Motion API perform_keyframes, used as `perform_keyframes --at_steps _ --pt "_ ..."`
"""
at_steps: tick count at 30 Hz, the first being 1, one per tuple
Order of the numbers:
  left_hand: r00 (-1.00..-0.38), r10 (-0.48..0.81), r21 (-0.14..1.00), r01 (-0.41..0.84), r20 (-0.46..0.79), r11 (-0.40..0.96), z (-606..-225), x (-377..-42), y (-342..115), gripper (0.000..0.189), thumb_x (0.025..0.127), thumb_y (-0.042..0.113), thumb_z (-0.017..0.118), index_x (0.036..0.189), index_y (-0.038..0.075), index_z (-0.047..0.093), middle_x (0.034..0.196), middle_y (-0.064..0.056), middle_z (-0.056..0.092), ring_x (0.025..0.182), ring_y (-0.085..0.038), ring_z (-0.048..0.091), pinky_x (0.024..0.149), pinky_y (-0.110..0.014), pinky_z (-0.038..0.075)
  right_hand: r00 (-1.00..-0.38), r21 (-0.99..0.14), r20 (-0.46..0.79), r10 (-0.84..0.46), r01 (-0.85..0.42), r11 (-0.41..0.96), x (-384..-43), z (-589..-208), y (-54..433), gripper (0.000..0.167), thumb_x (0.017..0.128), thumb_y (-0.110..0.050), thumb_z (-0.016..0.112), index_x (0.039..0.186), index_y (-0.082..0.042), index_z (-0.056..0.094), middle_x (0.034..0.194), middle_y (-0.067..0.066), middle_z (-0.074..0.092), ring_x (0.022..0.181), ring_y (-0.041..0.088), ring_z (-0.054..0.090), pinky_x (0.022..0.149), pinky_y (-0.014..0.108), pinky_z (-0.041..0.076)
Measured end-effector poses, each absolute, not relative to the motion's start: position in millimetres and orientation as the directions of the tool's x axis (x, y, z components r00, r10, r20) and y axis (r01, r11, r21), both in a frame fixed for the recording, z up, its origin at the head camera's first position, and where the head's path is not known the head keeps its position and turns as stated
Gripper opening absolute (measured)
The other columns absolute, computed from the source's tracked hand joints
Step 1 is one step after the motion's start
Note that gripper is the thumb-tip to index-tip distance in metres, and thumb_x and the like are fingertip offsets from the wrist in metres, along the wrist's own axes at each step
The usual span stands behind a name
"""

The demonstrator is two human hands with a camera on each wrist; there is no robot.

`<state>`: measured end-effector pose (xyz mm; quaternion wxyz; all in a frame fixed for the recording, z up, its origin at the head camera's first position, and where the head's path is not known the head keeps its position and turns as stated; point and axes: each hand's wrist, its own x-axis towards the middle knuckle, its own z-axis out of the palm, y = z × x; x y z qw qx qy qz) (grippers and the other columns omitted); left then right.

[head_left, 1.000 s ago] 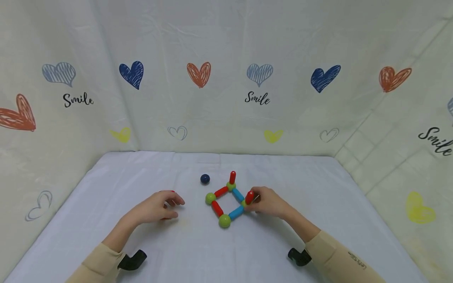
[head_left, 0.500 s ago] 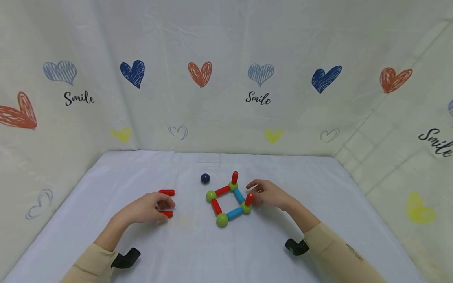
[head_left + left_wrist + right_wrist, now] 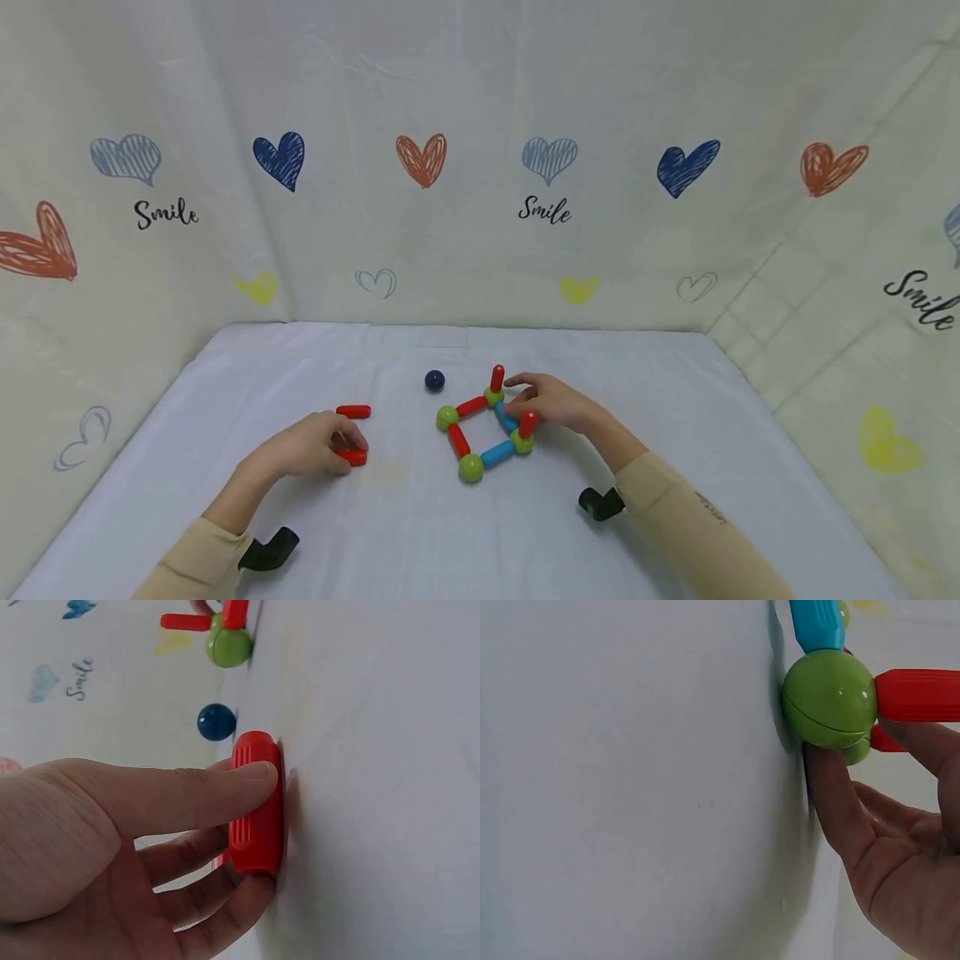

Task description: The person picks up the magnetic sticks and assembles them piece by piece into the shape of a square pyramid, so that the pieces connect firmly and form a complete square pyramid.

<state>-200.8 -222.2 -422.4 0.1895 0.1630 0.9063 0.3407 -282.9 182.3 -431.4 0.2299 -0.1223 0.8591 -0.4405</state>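
Observation:
A square frame of red and blue magnetic rods joined by green balls (image 3: 471,467) lies on the table. One red upright rod (image 3: 498,378) stands on its far ball, another upright rod (image 3: 528,423) on its right ball. My right hand (image 3: 557,402) is at the frame's right side, fingers loosely extended, with its thumb over the far blue rod (image 3: 506,418). On the left, my left hand (image 3: 311,442) pinches a loose red rod (image 3: 259,814) between thumb and fingers, low at the tabletop. A second loose red rod (image 3: 353,411) lies just beyond that hand.
A dark blue ball (image 3: 434,381) sits behind the frame, between the two hands. White cloth (image 3: 420,533) covers the table. A curtain with printed hearts (image 3: 480,242) rises at the back and sides.
My right hand has let go at the right corner and moved to the far blue rod. My left hand has drawn back left and taken hold of a red rod.

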Motion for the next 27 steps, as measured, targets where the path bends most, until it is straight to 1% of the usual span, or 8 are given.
perform_keyframes --at_steps 5,10,16,21,27 --pt "-0.869 0.438 0.676 0.182 -0.229 0.714 -424 -201 -223 0.025 0.084 -0.001 0.080 0.103 0.014 0.074 0.093 0.004 0.067 0.088 -0.020 0.060 0.078 -0.038 0.053 -0.864 -0.806 -0.291 -0.412 -0.011 0.592 -284 -431 176 0.074 0.089 -0.025 0.082 0.151 -0.007 0.047 0.105 0.008 0.068 0.095 0.024 0.064 0.080 0.033 0.057" --pt "-0.871 0.450 0.672 0.216 -0.195 0.709 -425 -203 -220 0.023 0.086 0.002 0.079 0.104 0.015 0.073 0.092 0.004 0.065 0.089 -0.021 0.059 0.076 -0.037 0.053 -0.875 -0.800 -0.284 -0.392 -0.009 0.600 -281 -428 171 0.072 0.088 -0.019 0.082 0.150 -0.005 0.048 0.105 0.009 0.065 0.092 0.024 0.063 0.076 0.032 0.057" --pt "-0.880 0.458 0.675 0.264 -0.124 0.689 -424 -208 -210 0.023 0.088 0.003 0.078 0.105 0.016 0.072 0.094 0.002 0.063 0.090 -0.020 0.058 0.075 -0.035 0.053 -0.888 -0.802 -0.280 -0.366 0.007 0.597 -277 -430 170 0.069 0.088 -0.018 0.082 0.147 -0.005 0.051 0.102 0.009 0.065 0.087 0.022 0.064 0.073 0.031 0.057" --pt "-0.887 0.456 0.682 0.293 -0.067 0.670 -424 -214 -202 0.024 0.089 0.003 0.076 0.109 0.016 0.071 0.097 0.003 0.065 0.091 -0.019 0.059 0.076 -0.035 0.053 -0.902 -0.799 -0.274 -0.335 0.019 0.601 -275 -430 169 0.068 0.086 -0.017 0.084 0.145 -0.004 0.052 0.101 0.008 0.066 0.087 0.022 0.064 0.075 0.032 0.057" --pt "-0.893 0.449 0.694 0.311 -0.020 0.650 -425 -221 -194 0.026 0.090 0.005 0.076 0.113 0.016 0.071 0.100 0.004 0.067 0.094 -0.018 0.062 0.080 -0.035 0.053 -0.915 -0.797 -0.261 -0.309 0.023 0.603 -272 -431 169 0.069 0.084 -0.018 0.085 0.144 -0.003 0.052 0.099 0.008 0.066 0.087 0.022 0.064 0.075 0.034 0.057"
